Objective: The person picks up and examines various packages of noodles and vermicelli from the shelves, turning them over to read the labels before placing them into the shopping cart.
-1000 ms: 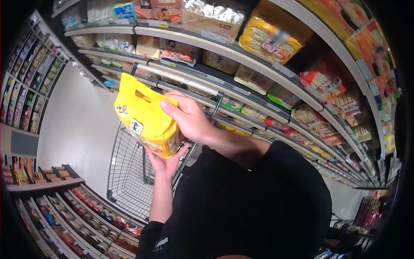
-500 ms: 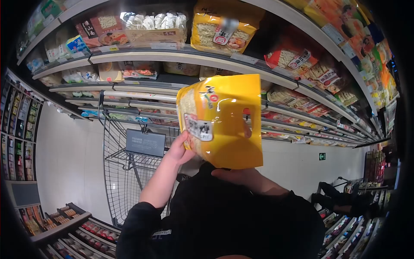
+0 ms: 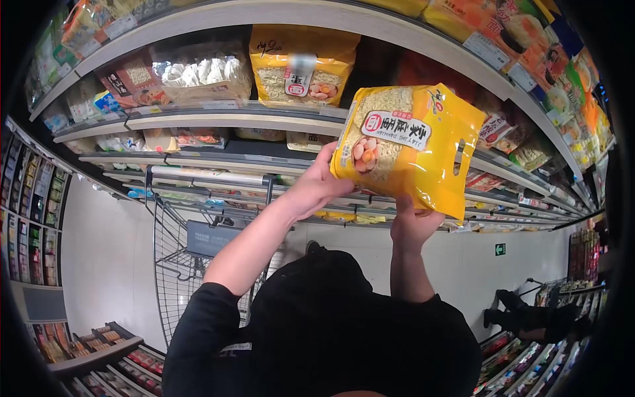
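A yellow bag of egg noodles is held up before the shelves, tilted, with its printed front and clear window facing me. My left hand grips its left end, fingers partly hidden behind the bag. At the lower edge my right hand is closed on the bag, thumb on the front. A cut-out handle slot shows at the bag's right end. On the shelf behind stands a similar yellow noodle bag, upright.
A wire shopping cart with a grey plate stands to my left. Shelves of packaged noodles curve across the front. A person in dark clothes is beside another cart at the lower right.
Both hands have carried the noodle bag up and to the right and turned it, so its front label and window now face me. The right hand's thumb has come into view.
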